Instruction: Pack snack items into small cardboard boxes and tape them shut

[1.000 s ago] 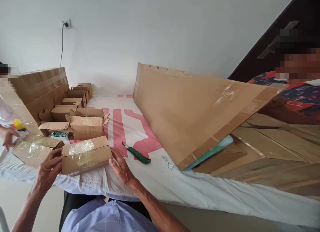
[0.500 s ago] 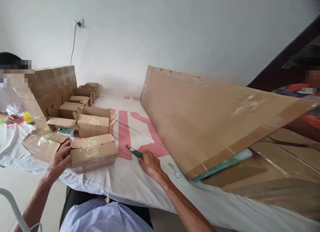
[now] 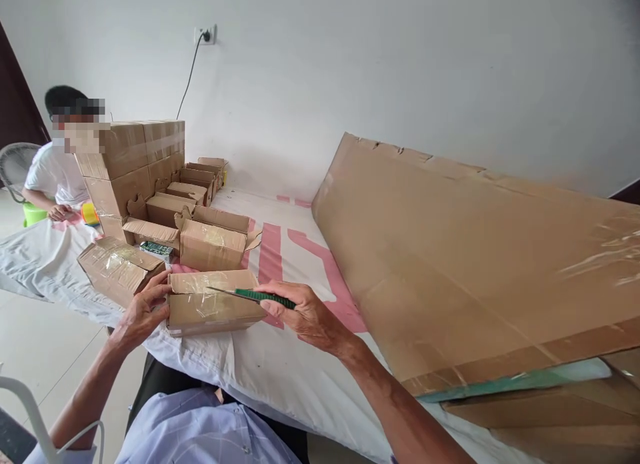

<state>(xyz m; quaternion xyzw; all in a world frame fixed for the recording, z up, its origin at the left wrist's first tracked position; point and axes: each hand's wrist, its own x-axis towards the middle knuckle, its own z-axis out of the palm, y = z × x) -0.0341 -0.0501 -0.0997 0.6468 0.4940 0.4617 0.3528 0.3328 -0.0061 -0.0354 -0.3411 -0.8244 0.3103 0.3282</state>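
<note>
A small cardboard box (image 3: 215, 315) with clear tape over its top seam lies in front of me on the cloth-covered table. My left hand (image 3: 145, 311) grips its left end, fingers and thumb bent against the edge. Closed around the green handle of a utility knife (image 3: 265, 296), my right hand (image 3: 305, 316) is at the box's right end. The thin blade points left over the taped seam; whether it touches the tape I cannot tell. Another taped box (image 3: 117, 271) sits just beyond my left hand. Behind them is a small green-and-white carton (image 3: 157, 250).
Open cardboard boxes (image 3: 213, 244) run in a row toward the wall, beside a stack of taped boxes (image 3: 125, 151). A large cardboard sheet (image 3: 450, 264) leans across the right side. At far left sits another person (image 3: 57, 174), a hand near a yellow tape roll (image 3: 90, 214).
My right hand has lifted the knife from the cloth and brought it left over the box. My left hand stays at the box's left end. The view has turned left.
</note>
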